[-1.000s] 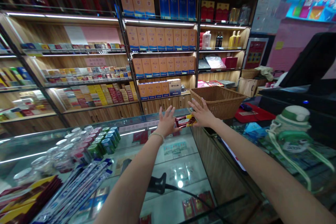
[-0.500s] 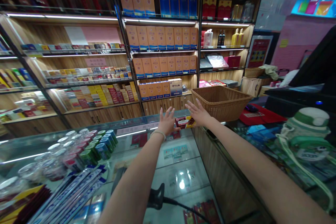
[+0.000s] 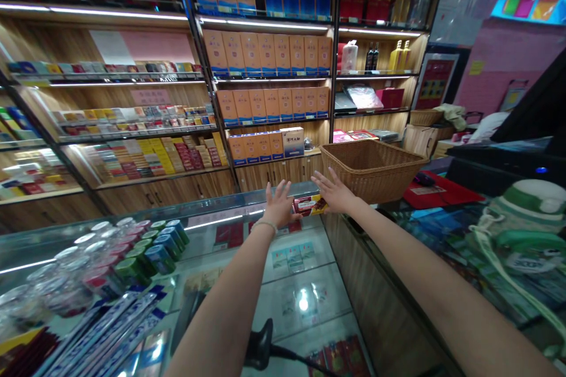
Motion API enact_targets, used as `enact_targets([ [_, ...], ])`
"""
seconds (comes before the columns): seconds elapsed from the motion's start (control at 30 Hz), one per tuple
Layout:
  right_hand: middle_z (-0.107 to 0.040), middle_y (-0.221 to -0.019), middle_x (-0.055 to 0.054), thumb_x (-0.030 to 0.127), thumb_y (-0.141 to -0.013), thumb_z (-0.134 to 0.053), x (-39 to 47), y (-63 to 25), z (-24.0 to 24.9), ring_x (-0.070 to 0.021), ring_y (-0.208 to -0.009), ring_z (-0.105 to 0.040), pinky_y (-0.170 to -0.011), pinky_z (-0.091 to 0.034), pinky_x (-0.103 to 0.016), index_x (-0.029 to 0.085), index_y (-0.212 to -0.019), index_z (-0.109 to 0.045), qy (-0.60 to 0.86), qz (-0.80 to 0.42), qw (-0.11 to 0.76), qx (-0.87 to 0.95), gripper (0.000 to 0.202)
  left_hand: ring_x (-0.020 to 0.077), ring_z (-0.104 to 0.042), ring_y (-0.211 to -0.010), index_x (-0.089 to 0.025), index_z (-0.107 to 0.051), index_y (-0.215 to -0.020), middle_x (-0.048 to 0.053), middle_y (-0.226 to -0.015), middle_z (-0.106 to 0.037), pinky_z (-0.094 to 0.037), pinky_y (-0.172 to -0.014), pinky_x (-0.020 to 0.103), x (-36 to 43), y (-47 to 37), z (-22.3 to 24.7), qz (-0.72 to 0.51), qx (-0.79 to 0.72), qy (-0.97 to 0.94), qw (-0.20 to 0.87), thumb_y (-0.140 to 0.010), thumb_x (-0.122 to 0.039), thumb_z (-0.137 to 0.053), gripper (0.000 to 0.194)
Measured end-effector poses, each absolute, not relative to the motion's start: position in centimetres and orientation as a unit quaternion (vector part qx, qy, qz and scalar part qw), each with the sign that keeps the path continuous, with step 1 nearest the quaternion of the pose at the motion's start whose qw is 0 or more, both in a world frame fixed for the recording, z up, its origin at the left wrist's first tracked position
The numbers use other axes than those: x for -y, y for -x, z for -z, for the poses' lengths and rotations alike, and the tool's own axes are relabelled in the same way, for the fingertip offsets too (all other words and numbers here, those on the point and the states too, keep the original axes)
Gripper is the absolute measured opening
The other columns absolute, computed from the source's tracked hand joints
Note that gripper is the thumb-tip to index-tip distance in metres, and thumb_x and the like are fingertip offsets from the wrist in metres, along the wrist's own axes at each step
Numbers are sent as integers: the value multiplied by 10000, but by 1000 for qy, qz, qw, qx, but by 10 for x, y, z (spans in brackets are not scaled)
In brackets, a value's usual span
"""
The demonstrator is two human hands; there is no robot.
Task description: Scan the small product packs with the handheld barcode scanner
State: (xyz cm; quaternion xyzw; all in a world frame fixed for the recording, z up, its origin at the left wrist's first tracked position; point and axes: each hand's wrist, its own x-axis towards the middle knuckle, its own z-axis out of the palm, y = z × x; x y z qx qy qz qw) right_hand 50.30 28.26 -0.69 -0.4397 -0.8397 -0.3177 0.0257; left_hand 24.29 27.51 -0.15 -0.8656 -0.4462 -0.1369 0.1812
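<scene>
A small red and yellow snack packet (image 3: 308,205) with a printed label spans the gap between my two hands, above the far part of the glass counter. My left hand (image 3: 279,207) is at its left end, thumb low beside it and the other fingers spread upward. At the right end, my right hand (image 3: 333,193) covers the packet's edge, its fingers also fanned out. The packet appears held by its two ends. A black handheld scanner (image 3: 260,344) with a cable lies on the counter below my left forearm, which partly hides it.
A wicker basket (image 3: 371,174) stands just beyond my right hand. Capped jars and cans (image 3: 145,253) and long blue-white packets (image 3: 101,336) crowd the counter's left. A green-white bottle (image 3: 530,218) with a strap is at right. Boxed goods fill the back shelves (image 3: 265,121).
The view has shifted slightly, so the shelves and counter goods appear a little further left. Both hands and the packet keep nearly the same places relative to each other.
</scene>
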Motion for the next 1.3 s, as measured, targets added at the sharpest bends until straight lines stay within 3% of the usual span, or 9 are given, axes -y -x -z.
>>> enact_targets([
  [0.17, -286, -1721, -145, 548, -723, -852, -288, -505, 8, -372, -1634, -18, -1299, 152, -565, 133, -1169, -787, 425, 304, 34, 852, 613, 375, -225, -1601, -240, -771, -1164, 152, -1695, -360, 5, -1267, 727, -281, -240, 4, 132, 449, 867, 170, -813, -613, -756, 512],
  [0.4, -294, -1719, -142, 563, -771, -831, -294, -508, 14, -368, -1625, -124, -1284, 155, -598, 174, -1119, -805, 429, 287, 29, 856, 523, 382, -222, -1599, -239, -790, -1126, 145, -1690, -373, -7, -1265, 723, -284, -237, 10, 124, 457, 867, 156, -840, -671, -695, 526],
  [0.6, -339, -1706, -105, 491, -766, -848, -295, -506, 22, -340, -1627, -137, -1295, 152, -557, 218, -1090, -816, 425, 284, 55, 858, 425, 377, -212, -1603, -257, -778, -1183, 136, -1689, -380, -13, -1259, 728, -284, -237, 18, 118, 466, 863, 152, -872, -657, -664, 519],
  [0.9, -283, -1709, -183, 344, -816, -794, -260, -492, 30, -324, -1631, -129, -1317, 102, -555, 114, -1293, -709, 474, 295, 101, 824, 536, 388, -241, -1593, -253, -541, -1523, 174, -1681, -378, -72, -1253, 733, -263, -238, 22, 132, 504, 840, 156, -894, -629, -659, 743],
  [1.07, -200, -1731, -189, 243, -913, -655, -232, -474, 46, -326, -1630, -136, -1312, 108, -583, 100, -1441, -594, 511, 299, 138, 794, 550, 364, -230, -1601, -302, -558, -1504, 139, -1695, -367, -57, -1267, 714, -244, -240, 23, 147, 508, 832, 167, -903, -521, -700, 655],
  [1.3, -164, -1740, -178, 228, -944, -588, -213, -459, 63, -301, -1638, -91, -1310, 107, -579, 97, -1471, -561, 550, 299, 163, 763, 543, 363, -271, -1588, -347, -657, -1382, 114, -1673, -414, -66, -1272, 712, -227, -238, 22, 152, 492, 840, 173, -876, -417, -756, 520],
])
